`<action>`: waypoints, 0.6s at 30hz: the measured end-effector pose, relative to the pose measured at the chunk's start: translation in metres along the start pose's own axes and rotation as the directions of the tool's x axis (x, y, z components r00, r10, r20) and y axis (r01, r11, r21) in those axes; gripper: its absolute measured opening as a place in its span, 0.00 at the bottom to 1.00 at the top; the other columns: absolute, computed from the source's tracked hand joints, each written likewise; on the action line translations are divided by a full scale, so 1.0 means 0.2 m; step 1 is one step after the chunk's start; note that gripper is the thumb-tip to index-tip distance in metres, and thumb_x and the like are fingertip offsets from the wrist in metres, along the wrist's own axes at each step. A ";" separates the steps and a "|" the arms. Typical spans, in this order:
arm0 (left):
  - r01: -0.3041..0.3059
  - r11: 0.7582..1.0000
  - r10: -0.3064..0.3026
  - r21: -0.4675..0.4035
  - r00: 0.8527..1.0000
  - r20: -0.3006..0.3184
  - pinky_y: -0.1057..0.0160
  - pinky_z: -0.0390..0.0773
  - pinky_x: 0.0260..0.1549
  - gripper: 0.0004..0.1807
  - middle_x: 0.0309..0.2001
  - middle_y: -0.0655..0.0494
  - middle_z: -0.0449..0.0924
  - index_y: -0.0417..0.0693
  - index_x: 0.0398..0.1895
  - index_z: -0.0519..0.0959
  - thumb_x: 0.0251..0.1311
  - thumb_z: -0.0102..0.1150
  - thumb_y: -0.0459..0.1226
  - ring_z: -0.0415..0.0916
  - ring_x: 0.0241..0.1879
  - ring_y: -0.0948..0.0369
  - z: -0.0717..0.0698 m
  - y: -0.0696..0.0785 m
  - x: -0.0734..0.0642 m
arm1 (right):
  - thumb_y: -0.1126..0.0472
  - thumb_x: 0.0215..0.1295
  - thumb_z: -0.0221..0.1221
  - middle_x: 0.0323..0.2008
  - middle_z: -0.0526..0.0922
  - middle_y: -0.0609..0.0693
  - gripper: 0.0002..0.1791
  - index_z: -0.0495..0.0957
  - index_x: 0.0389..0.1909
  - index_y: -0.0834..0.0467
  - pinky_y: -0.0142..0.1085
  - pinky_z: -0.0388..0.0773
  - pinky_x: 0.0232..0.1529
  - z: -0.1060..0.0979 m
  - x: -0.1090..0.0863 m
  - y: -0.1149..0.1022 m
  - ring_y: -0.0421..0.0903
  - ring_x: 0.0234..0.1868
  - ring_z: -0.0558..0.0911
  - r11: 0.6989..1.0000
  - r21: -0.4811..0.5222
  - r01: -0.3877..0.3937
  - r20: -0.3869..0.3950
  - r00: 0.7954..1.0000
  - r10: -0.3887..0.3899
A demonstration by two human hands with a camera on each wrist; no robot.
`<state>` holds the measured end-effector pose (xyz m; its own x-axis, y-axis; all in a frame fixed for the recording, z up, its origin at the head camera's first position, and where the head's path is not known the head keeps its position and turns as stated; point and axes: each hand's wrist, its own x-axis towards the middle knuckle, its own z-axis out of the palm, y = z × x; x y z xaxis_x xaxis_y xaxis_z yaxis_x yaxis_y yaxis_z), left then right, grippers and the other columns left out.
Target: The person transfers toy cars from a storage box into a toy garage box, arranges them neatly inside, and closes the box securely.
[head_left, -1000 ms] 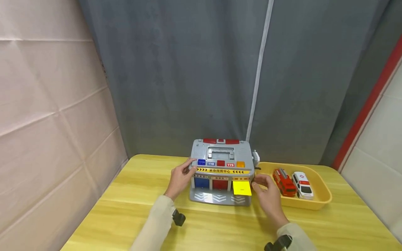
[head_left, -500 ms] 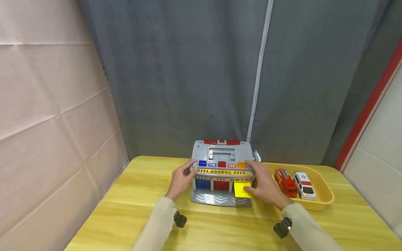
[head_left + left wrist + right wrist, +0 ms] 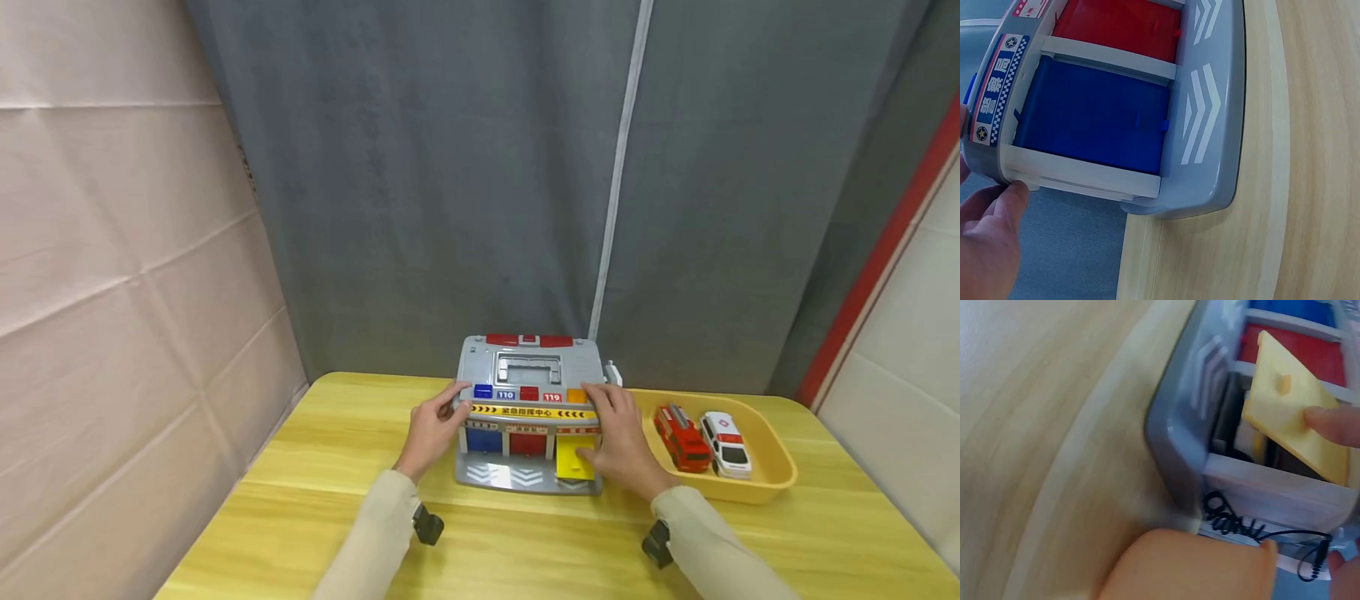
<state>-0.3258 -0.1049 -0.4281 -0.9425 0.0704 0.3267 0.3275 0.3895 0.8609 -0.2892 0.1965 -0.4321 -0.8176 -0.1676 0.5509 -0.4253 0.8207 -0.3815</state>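
Observation:
A grey toy rescue station (image 3: 525,412) with blue, red and yellow garage doors stands on the table. My left hand (image 3: 431,429) grips its left front corner, thumb under the roof edge and fingers above. The blue door (image 3: 1094,112) and the red door (image 3: 1119,31) are down. At the right bay, my right hand (image 3: 626,437) rests its fingers on the roof by the orange light, its thumb pressing the yellow door (image 3: 572,460). That door slants outward, half raised, in the right wrist view. Behind it, something dark, white and yellow shows inside the bay, mostly hidden.
A yellow tray (image 3: 772,450) stands right of the station, holding a red toy fire truck (image 3: 682,439) and a white toy ambulance (image 3: 727,446). A coiled black cord (image 3: 1232,522) hangs at the station's right side. A grey curtain (image 3: 450,208) lies behind the table.
My right hand has moved from beside the station's right side up onto its roof and the yellow door. The door has swung lower. My left hand has stayed in place.

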 end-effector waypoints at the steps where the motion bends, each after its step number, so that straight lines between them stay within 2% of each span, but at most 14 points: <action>1: 0.002 1.000 -0.002 0.002 1.000 0.005 0.54 0.78 0.64 0.20 0.74 0.41 0.64 0.57 0.62 0.80 0.69 0.60 0.43 0.74 0.67 0.47 0.00 0.00 0.00 | 0.65 0.34 0.81 0.62 0.69 0.61 0.56 0.65 0.70 0.60 0.59 0.65 0.68 0.01 0.00 0.00 0.60 0.64 0.63 1.000 -0.015 0.005 -0.015 1.000 -0.005; 9: 0.015 1.000 -0.015 -0.005 1.000 -0.002 0.54 0.78 0.64 0.20 0.75 0.43 0.64 0.59 0.63 0.80 0.68 0.60 0.44 0.73 0.68 0.48 -0.01 0.02 0.02 | 0.66 0.34 0.81 0.60 0.69 0.61 0.55 0.64 0.69 0.60 0.56 0.65 0.61 0.06 0.04 0.01 0.60 0.61 0.65 0.995 -0.084 0.060 -0.100 0.993 -0.068; 18: 0.038 0.999 -0.038 0.017 0.999 0.000 0.53 0.80 0.64 0.21 0.75 0.45 0.65 0.60 0.63 0.79 0.68 0.60 0.44 0.77 0.65 0.50 0.00 0.02 0.00 | 0.67 0.34 0.81 0.61 0.68 0.62 0.55 0.64 0.68 0.61 0.53 0.65 0.58 0.06 0.02 0.00 0.60 0.61 0.64 0.997 -0.077 0.027 -0.104 0.994 -0.034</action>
<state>-0.3253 -0.1036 -0.4248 -0.9542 0.0561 0.2939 0.2906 0.4072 0.8659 -0.2968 0.1896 -0.4392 -0.7574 -0.1379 0.6382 -0.4158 0.8554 -0.3088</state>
